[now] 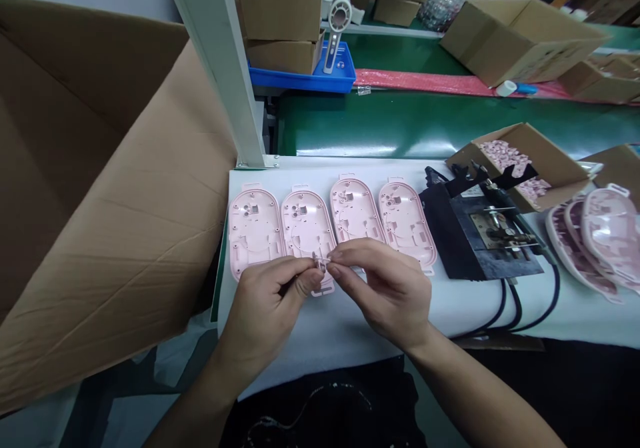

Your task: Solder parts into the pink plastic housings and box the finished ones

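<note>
My left hand [270, 301] and my right hand [385, 288] meet above the table, each with thumb and forefinger pinched. Between their fingertips is a small pale pink plastic part [321, 262], too small to make out in detail; both hands appear to grip it. Behind and beneath it, several pink plastic shells [255, 225] lie in a row, open side up, with moulded posts inside. The second shell [307, 221] from the left is nearest to my fingers, which hide part of its lower end.
Right of the shells stands a black metal fixture [493, 235] with cables. Beyond it are a carton [560, 188] of small pink parts and stacked pink shells [607, 235]. A large carton [165, 221] borders the left side, near a white post [220, 61]. Behind runs a green conveyor [380, 125].
</note>
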Demonstrator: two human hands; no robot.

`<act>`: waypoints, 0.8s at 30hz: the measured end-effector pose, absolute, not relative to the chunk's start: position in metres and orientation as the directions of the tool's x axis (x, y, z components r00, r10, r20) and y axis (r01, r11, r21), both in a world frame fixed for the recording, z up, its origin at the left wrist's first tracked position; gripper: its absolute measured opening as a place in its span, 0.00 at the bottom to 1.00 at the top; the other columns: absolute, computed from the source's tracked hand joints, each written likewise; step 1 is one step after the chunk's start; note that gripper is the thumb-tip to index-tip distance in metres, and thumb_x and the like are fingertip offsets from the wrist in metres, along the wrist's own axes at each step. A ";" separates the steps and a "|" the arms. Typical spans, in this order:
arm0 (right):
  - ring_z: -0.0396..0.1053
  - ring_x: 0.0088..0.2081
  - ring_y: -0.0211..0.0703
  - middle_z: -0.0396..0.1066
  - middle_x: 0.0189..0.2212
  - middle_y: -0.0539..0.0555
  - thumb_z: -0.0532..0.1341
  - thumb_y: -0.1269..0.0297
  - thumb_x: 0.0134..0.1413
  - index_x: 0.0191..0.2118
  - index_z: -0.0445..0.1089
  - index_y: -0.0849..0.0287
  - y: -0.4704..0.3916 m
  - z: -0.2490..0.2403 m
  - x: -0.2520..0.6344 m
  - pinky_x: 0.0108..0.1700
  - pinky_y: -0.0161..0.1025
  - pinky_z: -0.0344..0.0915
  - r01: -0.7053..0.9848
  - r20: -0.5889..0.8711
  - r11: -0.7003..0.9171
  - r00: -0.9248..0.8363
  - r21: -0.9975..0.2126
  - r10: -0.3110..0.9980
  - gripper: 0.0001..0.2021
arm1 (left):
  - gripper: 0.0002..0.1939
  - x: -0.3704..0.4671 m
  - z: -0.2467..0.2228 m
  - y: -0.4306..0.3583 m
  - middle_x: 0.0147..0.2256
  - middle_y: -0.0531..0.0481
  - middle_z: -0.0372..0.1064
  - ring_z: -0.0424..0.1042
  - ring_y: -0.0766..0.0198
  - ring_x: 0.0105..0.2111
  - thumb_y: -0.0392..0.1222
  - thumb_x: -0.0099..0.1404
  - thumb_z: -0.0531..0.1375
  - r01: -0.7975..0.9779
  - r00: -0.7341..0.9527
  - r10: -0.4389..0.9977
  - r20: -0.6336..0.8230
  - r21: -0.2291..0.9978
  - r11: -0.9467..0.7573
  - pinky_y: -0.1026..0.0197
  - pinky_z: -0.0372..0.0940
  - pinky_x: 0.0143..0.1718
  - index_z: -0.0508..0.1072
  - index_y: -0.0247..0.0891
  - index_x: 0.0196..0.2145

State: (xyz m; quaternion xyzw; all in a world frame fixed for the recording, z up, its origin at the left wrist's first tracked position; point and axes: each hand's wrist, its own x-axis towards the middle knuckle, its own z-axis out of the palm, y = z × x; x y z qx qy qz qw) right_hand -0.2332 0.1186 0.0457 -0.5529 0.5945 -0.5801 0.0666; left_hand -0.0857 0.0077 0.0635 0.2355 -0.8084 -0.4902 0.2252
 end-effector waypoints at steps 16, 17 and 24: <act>0.74 0.41 0.35 0.76 0.40 0.51 0.66 0.78 0.59 0.46 0.72 0.60 0.116 0.041 -0.229 0.44 0.34 0.73 -0.542 0.517 -0.286 -0.341 -0.791 -0.785 0.12 | 0.07 -0.082 0.063 0.002 0.28 0.61 0.75 0.71 0.76 0.28 0.44 0.70 0.62 -0.118 -0.786 -0.617 0.023 0.975 0.187 0.76 0.64 0.30 0.80 0.45 0.34; 0.75 0.42 0.35 0.76 0.40 0.51 0.65 0.78 0.59 0.45 0.73 0.59 0.117 0.042 -0.228 0.45 0.34 0.73 -0.534 0.506 -0.279 -0.342 -0.798 -0.792 0.11 | 0.07 -0.082 0.064 0.002 0.28 0.61 0.75 0.71 0.76 0.28 0.44 0.70 0.62 -0.127 -0.788 -0.615 0.018 0.973 0.191 0.76 0.63 0.30 0.80 0.45 0.35; 0.72 0.45 0.37 0.73 0.42 0.52 0.65 0.73 0.61 0.41 0.75 0.58 0.119 0.052 -0.235 0.47 0.37 0.72 -0.344 0.346 -0.207 -0.415 -0.916 -0.841 0.05 | 0.07 -0.080 0.068 -0.003 0.27 0.57 0.71 0.67 0.73 0.28 0.42 0.69 0.63 -0.242 -0.843 -0.536 -0.055 0.928 0.285 0.69 0.59 0.29 0.78 0.41 0.33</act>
